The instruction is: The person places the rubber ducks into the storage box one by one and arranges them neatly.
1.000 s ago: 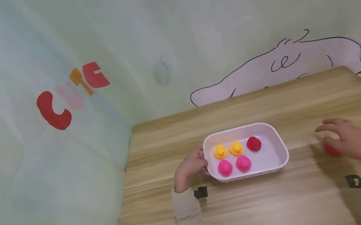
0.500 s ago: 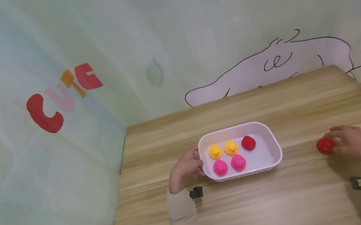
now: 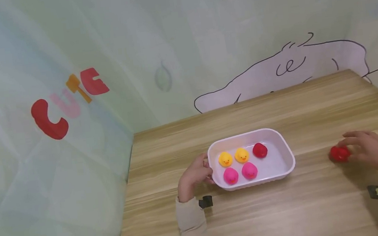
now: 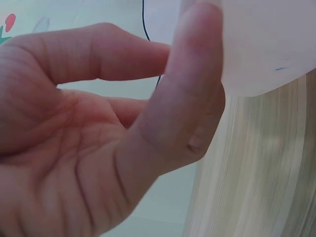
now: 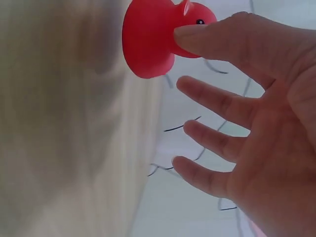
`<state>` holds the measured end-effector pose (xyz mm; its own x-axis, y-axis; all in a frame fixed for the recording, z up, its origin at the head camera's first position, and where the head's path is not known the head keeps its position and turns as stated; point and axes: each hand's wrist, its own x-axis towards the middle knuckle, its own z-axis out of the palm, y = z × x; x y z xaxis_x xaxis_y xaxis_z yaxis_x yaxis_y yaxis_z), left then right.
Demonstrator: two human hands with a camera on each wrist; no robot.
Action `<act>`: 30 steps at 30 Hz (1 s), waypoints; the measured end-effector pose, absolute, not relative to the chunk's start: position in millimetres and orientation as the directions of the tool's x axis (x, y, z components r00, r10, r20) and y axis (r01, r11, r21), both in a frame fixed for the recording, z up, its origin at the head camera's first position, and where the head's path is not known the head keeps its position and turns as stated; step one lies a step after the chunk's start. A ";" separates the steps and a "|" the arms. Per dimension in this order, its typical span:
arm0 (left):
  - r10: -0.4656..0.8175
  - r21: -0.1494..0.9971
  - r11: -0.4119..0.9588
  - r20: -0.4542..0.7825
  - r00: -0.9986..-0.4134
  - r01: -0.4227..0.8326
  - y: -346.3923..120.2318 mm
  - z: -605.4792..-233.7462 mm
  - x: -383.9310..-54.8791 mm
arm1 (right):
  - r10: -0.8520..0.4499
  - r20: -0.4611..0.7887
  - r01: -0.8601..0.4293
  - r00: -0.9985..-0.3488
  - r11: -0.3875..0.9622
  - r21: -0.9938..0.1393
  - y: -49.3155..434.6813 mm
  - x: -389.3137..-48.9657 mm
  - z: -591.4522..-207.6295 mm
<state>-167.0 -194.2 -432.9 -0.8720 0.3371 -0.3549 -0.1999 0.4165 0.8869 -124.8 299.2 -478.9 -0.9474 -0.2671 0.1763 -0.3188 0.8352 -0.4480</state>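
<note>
A red rubber duck [image 3: 340, 153] is at the right side of the table, and my right hand [image 3: 371, 152] pinches it. The thumb [image 5: 197, 40] presses on the duck's neck in the right wrist view, while three other fingers are spread away from it. My left hand [image 3: 194, 175] grips the left end of a white tray [image 3: 281, 171], fingertips against its wall. Inside the tray, two yellow ducks [image 3: 225, 159] sit in the back row beside another red duck [image 3: 259, 150]. In front of them are two pink ducks [image 3: 250, 170].
The wood-grain table [image 3: 255, 218] meets a pale fabric backdrop [image 3: 167, 39] at its back and left sides. Small dark wrist cameras [image 3: 205, 202] are worn on both wrists, below beige sleeves.
My right hand has lowered beside the red duck and now pinches it; before, the hand covered most of it. The left hand keeps its grip on the tray. The head view has shifted slightly.
</note>
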 end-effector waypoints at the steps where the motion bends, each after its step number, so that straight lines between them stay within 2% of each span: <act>1: 0.336 0.886 0.419 -0.353 -0.873 -0.197 -194.7 -432.1 -167.0 | -0.264 0.176 -0.316 -0.948 0.829 -0.462 297.1 -124.8 -476.6; 5: 0.336 0.884 0.429 -0.349 -0.875 -0.188 -196.2 -428.4 -165.8 | -0.288 0.243 -0.373 -0.926 0.790 -0.487 286.2 -124.8 -466.7; 9: 0.333 0.884 0.431 -0.343 -0.878 -0.181 -196.6 -426.0 -163.5 | -0.340 0.349 -0.473 -0.873 0.760 -0.446 273.2 -126.3 -453.4; 12: 0.325 0.883 0.432 -0.342 -0.882 -0.183 -197.0 -426.1 -162.1 | -0.369 0.370 -0.506 -0.853 0.758 -0.412 260.6 -129.8 -440.9; 20: 0.324 0.888 0.421 -0.340 -0.883 -0.187 -198.6 -428.4 -160.9 | -0.436 0.284 -0.519 -0.854 0.750 -0.410 211.3 -140.1 -416.9; 30: 0.325 0.889 0.420 -0.333 -0.885 -0.181 -195.0 -426.2 -158.1 | -0.493 0.174 -0.510 -0.852 0.709 -0.488 143.5 -148.8 -426.2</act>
<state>-158.1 -195.0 -426.2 -0.8851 0.3248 -0.3333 -0.1809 0.4197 0.8895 -148.8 143.5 -426.2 -0.8522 -0.4933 0.1741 -0.5098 0.7087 -0.4877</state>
